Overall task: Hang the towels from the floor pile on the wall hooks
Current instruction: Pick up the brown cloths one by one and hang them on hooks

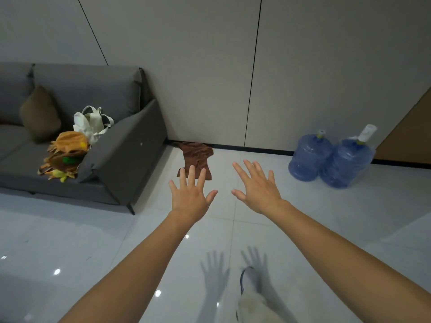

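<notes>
A crumpled brown towel (196, 157) lies on the glossy pale floor by the wall's black skirting, just right of the sofa arm. My left hand (190, 194) is stretched out with fingers spread, palm down, its fingertips overlapping the towel's near edge in the view; it holds nothing. My right hand (257, 187) is spread the same way to the right of the towel, over bare floor, and is empty too. No wall hooks are in view.
A grey sofa (121, 148) stands at the left with a brown cushion (39, 113), a white bag (93, 122) and orange-brown cloth items (66, 155). Two blue water jugs (331, 159) stand by the wall at the right. A pale fluffy thing (254, 308) lies at the bottom edge.
</notes>
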`<action>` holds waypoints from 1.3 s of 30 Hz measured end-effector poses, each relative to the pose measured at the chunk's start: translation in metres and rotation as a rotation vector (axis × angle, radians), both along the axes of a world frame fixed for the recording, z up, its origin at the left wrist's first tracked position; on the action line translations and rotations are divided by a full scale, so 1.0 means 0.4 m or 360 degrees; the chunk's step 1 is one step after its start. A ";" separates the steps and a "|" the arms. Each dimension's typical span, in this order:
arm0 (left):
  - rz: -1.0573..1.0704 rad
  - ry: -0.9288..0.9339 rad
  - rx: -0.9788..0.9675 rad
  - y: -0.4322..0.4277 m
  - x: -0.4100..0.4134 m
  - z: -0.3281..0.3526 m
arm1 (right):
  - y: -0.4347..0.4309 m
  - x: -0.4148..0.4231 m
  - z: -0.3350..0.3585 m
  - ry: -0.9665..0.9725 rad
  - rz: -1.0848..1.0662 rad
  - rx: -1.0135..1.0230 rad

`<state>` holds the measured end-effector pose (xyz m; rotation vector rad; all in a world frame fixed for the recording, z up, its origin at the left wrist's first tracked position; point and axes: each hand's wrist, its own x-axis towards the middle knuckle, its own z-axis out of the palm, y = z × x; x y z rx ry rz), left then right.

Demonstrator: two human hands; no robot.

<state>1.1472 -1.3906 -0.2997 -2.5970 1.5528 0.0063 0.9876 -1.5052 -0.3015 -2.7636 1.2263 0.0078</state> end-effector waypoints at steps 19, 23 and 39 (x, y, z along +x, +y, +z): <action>0.0252 0.0102 0.0223 -0.831 0.542 -0.099 | -0.901 0.630 -0.135 0.0054 0.0221 0.0233; 0.0254 0.0172 0.0246 -0.952 0.693 -0.169 | -1.032 0.754 -0.194 0.0110 0.0212 0.0248; 0.0388 0.0378 0.0464 -1.375 1.228 -0.613 | -1.504 1.312 -0.619 0.0335 0.0267 0.0452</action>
